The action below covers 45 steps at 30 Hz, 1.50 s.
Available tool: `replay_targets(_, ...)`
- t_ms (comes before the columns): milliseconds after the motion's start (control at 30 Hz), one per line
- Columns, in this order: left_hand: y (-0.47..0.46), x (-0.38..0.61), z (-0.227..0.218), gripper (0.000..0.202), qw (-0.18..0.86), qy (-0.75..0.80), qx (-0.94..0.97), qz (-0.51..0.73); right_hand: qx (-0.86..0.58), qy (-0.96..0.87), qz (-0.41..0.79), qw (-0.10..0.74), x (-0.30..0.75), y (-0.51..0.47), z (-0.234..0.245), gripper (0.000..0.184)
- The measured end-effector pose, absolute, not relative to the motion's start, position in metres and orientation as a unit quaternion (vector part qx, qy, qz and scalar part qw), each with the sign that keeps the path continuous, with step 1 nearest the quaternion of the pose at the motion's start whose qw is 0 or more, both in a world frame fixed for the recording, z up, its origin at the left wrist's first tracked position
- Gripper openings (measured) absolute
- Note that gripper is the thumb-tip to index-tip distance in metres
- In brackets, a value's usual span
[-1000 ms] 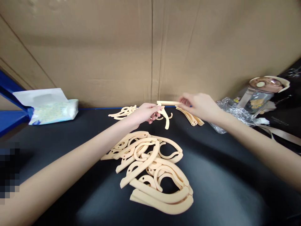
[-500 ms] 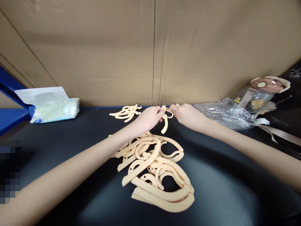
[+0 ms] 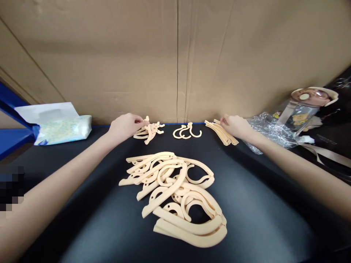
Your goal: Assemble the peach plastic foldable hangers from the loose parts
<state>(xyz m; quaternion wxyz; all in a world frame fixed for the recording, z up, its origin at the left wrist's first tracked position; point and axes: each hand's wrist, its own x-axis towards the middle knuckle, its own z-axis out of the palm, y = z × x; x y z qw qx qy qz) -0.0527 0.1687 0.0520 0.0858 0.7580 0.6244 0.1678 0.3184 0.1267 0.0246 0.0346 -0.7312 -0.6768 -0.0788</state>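
Observation:
My left hand point(image 3: 126, 126) is at the far left, thumb and fingers pinched on a beige plastic hanger piece in a small pile of knobbed pieces point(image 3: 150, 133). At the far right, my right hand point(image 3: 238, 126) has its fingers closed on the top end of a curved beige strip in a bundle of hanger arms point(image 3: 223, 133). Between the hands lie a few loose hanger hooks point(image 3: 189, 132). Nearer to me spreads a heap of beige folding hangers point(image 3: 178, 193), overlapping one another on the black table point(image 3: 260, 204).
A packet of tissues or wipes point(image 3: 64, 128) lies at the left by a blue metal frame point(image 3: 16, 124). Crumpled clear plastic point(image 3: 263, 128) and a drinking bottle point(image 3: 304, 109) stand at the right. A cardboard wall point(image 3: 115, 62) closes off the back.
My hands have parted from the middle, left hand to the left pile and right hand to the right bundle. The loose hooks between them are now in plain view.

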Motion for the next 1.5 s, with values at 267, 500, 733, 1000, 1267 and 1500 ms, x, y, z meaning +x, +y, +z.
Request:
replay_targets(267,0.134,-0.027,0.046,0.037,0.047,0.572,0.795,0.199,-0.689,-0.716,-0.096,0.057,0.288,0.103,0.045,0.033)
replay_targets(500,0.091,0.004,0.054,0.039,0.238,0.401,0.885,0.008,-0.481,-0.855,0.141,0.133,0.225,0.047,0.052,0.032)
replay_targets(733,0.103,0.004,0.047,0.03,0.293,0.41,0.861,0.07,-0.501,-0.799,0.301,0.142,0.194,0.044,0.033,0.038)
replay_targets(1000,0.11,-0.002,0.06,0.033,0.406,0.441,0.792,0.12,-0.476,-0.549,0.56,0.398,0.217,0.065,0.043,0.033)
replay_targets(1267,0.111,0.007,0.064,0.022,0.619,0.421,0.565,0.347,-0.489,-0.661,0.459,0.337,0.253,0.062,0.062,0.025)
replay_targets(1500,0.099,0.032,0.067,0.019,0.601,0.389,0.559,0.418,-0.544,-0.741,0.175,0.354,0.25,0.07,0.069,0.028)
